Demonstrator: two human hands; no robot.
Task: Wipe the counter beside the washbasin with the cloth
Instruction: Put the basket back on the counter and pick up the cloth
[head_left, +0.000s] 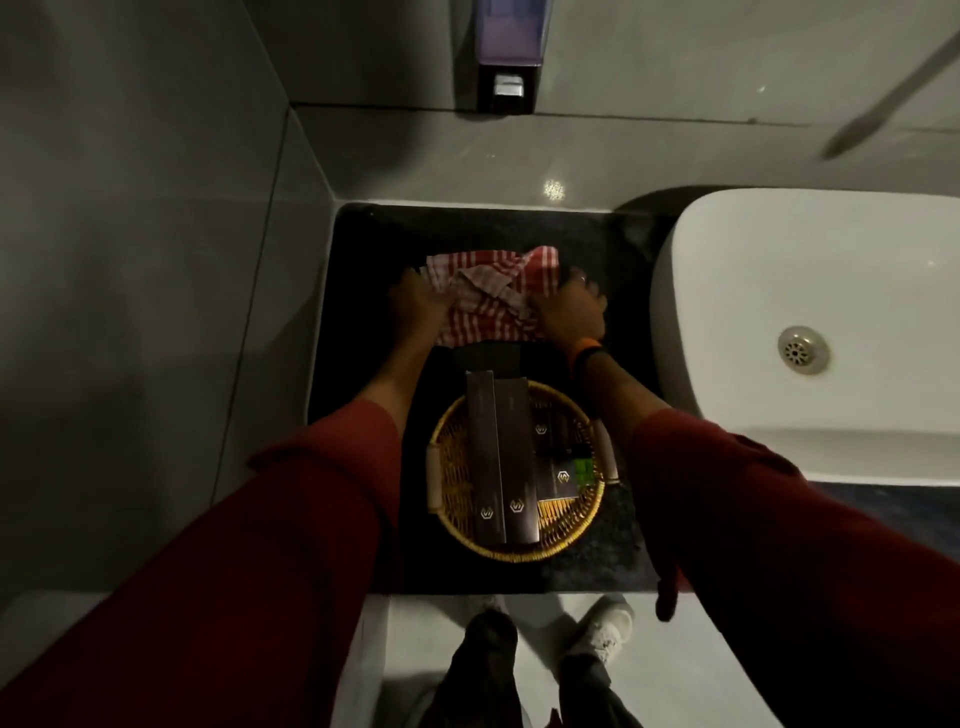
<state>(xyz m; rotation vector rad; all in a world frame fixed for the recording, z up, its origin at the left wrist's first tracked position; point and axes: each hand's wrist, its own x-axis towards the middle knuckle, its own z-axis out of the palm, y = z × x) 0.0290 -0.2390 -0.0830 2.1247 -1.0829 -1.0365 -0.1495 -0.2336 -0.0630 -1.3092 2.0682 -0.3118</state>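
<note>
Your fingers (415, 283) of both hands clutch cloth (488, 296) edges; soft, light, bunches easily; press flat on counter (363, 332).

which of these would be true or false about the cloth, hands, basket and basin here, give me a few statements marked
1. Both hands are on the cloth. True: the left hand and right hand press it on the dark counter.
2. The cloth is plain blue. False: it is red and white striped.
3. The woven basket sits nearer the person than the cloth. True.
4. The basket is empty. False: it holds dark boxes.
5. The washbasin lies to the left of the cloth. False: it is on the right.
</note>
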